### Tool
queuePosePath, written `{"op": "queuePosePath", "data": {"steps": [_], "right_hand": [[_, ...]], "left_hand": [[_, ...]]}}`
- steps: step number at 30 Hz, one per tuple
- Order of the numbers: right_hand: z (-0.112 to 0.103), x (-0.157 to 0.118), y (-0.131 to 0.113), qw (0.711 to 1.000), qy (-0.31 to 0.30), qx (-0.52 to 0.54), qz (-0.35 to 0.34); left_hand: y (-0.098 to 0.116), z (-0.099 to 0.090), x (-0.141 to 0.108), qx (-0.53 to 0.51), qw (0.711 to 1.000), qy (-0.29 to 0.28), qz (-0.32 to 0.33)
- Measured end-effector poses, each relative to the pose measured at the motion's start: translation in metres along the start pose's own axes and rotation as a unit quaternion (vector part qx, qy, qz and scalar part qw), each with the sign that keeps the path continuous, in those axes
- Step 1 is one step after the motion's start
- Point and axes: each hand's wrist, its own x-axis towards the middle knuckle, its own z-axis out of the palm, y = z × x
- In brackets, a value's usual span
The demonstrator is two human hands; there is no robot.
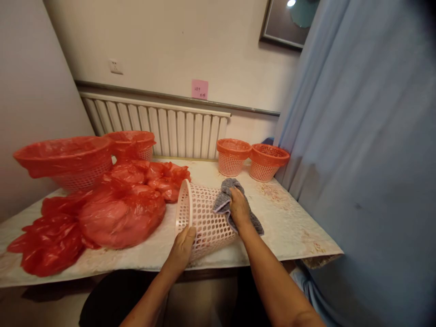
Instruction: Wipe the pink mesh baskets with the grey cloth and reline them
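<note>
A pale pink perforated plastic basket (207, 217) lies on its side at the table's front, its mouth facing left. My left hand (184, 245) is closed on its rim, thumb outside. Against the basket's base end, my right hand (239, 210) presses a grey cloth (225, 200) with a light purple edge. The fingers of that hand are wrapped into the cloth and partly hidden by it.
Knotted red plastic bags (119, 213) fill the table's left side. Bag-lined baskets stand behind them, one large (80, 175), and two small ones (230, 164) at the back right. A blue curtain (368, 159) hangs along the right; a radiator (170, 129) is behind.
</note>
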Motion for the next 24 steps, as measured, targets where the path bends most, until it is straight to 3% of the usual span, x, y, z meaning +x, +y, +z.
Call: {"op": "queuePosePath", "data": {"steps": [5,9,12,14,16,19,24], "right_hand": [[-0.028,-0.001,0.03,0.991,0.028,-0.074,0.11],[-0.029,-0.041,0.023,0.984,0.089,-0.083,0.131],[-0.011,-0.085,-0.001,0.986,0.148,-0.055,0.056],[0.004,-0.11,-0.026,0.992,0.125,-0.016,-0.024],[0.016,-0.124,-0.052,0.993,0.056,0.022,-0.103],[0.022,-0.12,-0.087,0.987,-0.004,0.054,-0.153],[0.022,-0.076,-0.116,0.983,-0.032,0.063,-0.17]], "left_hand": [[-0.005,0.001,-0.011,-0.005,1.0,-0.013,0.008],[-0.012,-0.004,-0.011,0.01,1.0,-0.02,0.008],[-0.015,-0.007,-0.005,0.018,0.999,-0.031,0.008],[-0.015,-0.008,0.0,0.013,0.999,-0.037,0.015],[-0.015,-0.008,0.003,0.006,0.999,-0.039,0.026],[-0.016,-0.008,0.001,0.006,0.998,-0.04,0.041],[-0.022,-0.01,-0.007,0.027,0.998,-0.037,0.051]]}}
